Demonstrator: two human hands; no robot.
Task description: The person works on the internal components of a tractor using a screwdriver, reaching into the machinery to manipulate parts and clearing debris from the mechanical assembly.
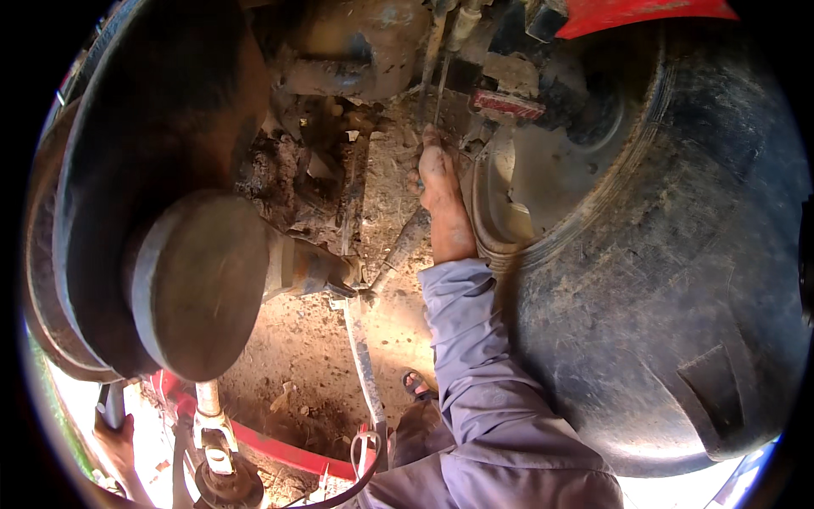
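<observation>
My right arm, in a greyish-purple sleeve, reaches forward past a large black tyre [627, 280]. At its end my right hand [437, 170] is closed, with the thumb up by the lower end of a thin metal rod [443, 87]. What lies inside its curled fingers is hidden. Far off at the lower left, my left hand [117, 443] wraps round a dark grey cylindrical bar [111, 405]. A dirty red plate, like a pedal [509, 104], sits just beyond and right of my right hand.
At left, a big dark wheel [153, 110] carries a round flat-faced hub [203, 284]. A universal-joint shaft [217, 445] stands below it, near a curved red bar [288, 450]. A pale metal strip [360, 356] runs over dirt. A sandalled foot [413, 382] shows beside my sleeve.
</observation>
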